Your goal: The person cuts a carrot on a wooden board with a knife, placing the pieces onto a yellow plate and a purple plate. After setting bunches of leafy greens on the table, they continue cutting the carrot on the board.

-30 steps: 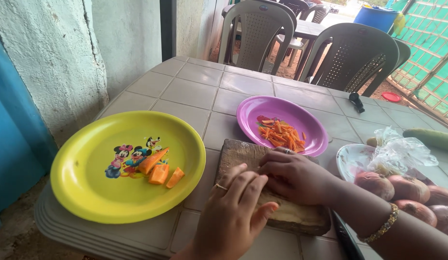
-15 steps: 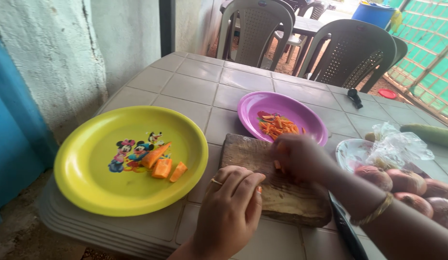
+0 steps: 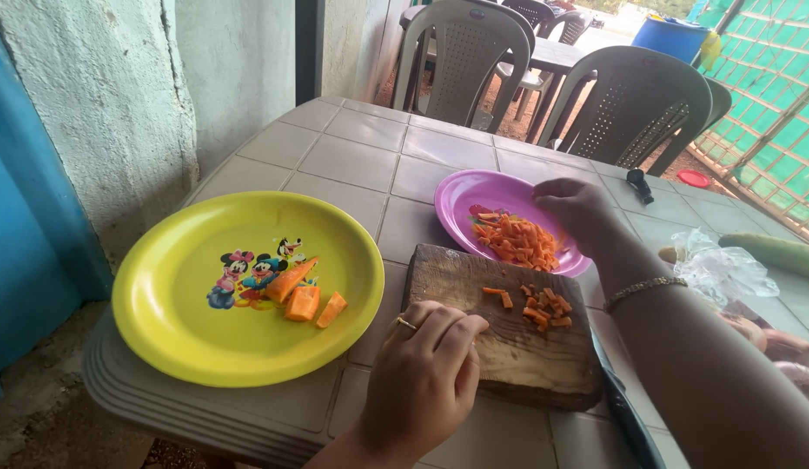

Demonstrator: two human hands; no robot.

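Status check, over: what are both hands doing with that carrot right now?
Left hand curled on wooden board edge. Right hand over purple plate of carrot strips. Few carrot bits on board. Nothing blocking.

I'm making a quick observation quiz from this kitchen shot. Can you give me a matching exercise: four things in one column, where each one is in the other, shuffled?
Things:
1. large carrot chunks
2. right hand
3. left hand
4. small pile of chopped carrot

Places:
A. on the wooden cutting board
B. over the purple plate
C. at the board's near left edge
D. on the yellow plate

Pairs: 1-D, 2-B, 3-C, 4-A
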